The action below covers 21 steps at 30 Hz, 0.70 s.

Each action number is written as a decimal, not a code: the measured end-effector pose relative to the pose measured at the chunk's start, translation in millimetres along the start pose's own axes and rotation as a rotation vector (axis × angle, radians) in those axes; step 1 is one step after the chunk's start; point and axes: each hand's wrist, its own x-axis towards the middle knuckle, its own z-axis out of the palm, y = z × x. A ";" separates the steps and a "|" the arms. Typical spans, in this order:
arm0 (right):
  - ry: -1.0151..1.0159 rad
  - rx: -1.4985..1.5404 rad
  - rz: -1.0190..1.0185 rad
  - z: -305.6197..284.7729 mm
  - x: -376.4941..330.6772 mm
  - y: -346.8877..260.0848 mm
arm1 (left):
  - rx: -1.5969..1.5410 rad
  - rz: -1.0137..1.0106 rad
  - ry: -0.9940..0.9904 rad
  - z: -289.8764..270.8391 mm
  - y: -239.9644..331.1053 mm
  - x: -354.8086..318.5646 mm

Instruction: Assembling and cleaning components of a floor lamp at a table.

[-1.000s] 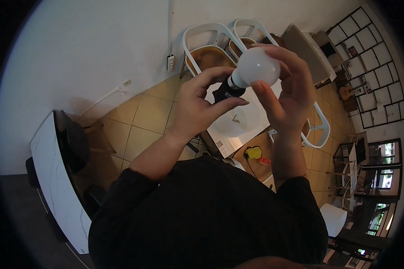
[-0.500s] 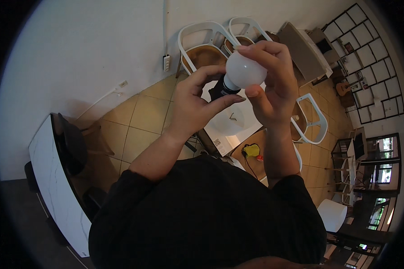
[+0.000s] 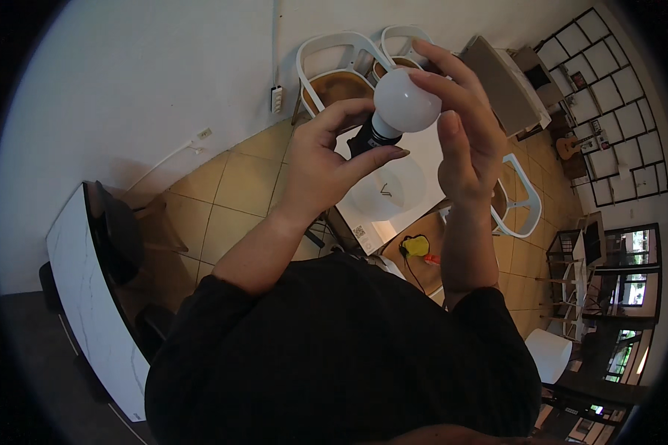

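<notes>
A round white light bulb [image 3: 407, 101] is seated in a black lamp socket [image 3: 372, 139], held up above the white table. My left hand [image 3: 323, 159] is closed around the socket, thumb below it and fingers behind. To the right of the bulb my right hand [image 3: 473, 141] is open, its fingers and thumb spread apart. One fingertip overlaps the bulb's right side; whether it touches the glass I cannot tell. Below the socket, a pale round shape [image 3: 388, 189] with a small dark V-shaped mark shows on the tabletop.
The white table [image 3: 365, 231] has white-framed chairs [image 3: 336, 78] at its far side and another chair [image 3: 527, 200] at right. A yellow-green item [image 3: 416, 246] with a dark cord lies on a brown seat. A marble-topped table [image 3: 100, 304] stands left.
My right hand has loosened from the bulb: its thumb has come off and the fingers have spread, moving right. My left hand keeps its grip on the socket.
</notes>
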 end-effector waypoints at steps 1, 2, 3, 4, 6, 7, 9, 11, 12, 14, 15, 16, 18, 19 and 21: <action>0.001 -0.001 -0.001 0.8 -3.1 1.8 | 0.022 0.000 -0.009 -1.1 -0.9 0.0; 0.008 0.027 0.059 2.0 -9.4 4.6 | 0.044 0.001 -0.017 -1.7 -1.8 0.2; 0.015 0.056 0.120 2.9 -12.8 6.0 | 0.043 0.002 -0.018 -1.2 -2.8 1.0; 0.015 0.056 0.120 6.2 -12.4 4.9 | 0.020 -0.006 -0.010 -0.5 -3.3 0.9; 0.136 0.072 0.034 16.8 -10.6 2.4 | -0.004 -0.016 -0.003 0.3 -3.9 0.6; 0.136 0.073 0.033 20.2 -10.7 2.2 | 0.008 -0.019 0.002 0.0 -4.4 0.8; 0.221 0.626 0.312 24.6 -13.0 0.7 | 0.021 -0.022 0.007 -0.5 -5.1 1.3; 0.179 0.514 0.411 23.9 -16.2 1.6 | 0.002 -0.030 -0.001 -0.7 -3.8 2.4; 0.160 0.421 0.273 25.3 -17.2 8.1 | 0.002 -0.030 -0.001 -0.6 -3.1 3.2; 0.222 0.527 0.198 32.4 -16.3 10.2 | 0.010 -0.021 0.002 0.0 -3.1 4.1; 0.223 0.527 0.199 33.4 -17.9 9.4 | 0.010 -0.022 0.001 -0.2 -4.1 4.2; 0.284 0.546 0.312 34.0 -19.8 8.8 | 0.009 -0.024 -0.004 -0.8 -5.0 4.6; 0.325 0.495 0.284 35.7 -25.9 19.3 | 0.007 -0.027 -0.011 -1.5 -5.9 5.9; 0.327 0.494 0.285 37.3 -23.8 16.2 | 0.007 -0.040 -0.005 -2.1 -6.5 5.9; 0.382 0.967 0.390 41.7 -17.7 6.8 | 0.005 -0.055 -0.001 -2.7 -8.5 6.3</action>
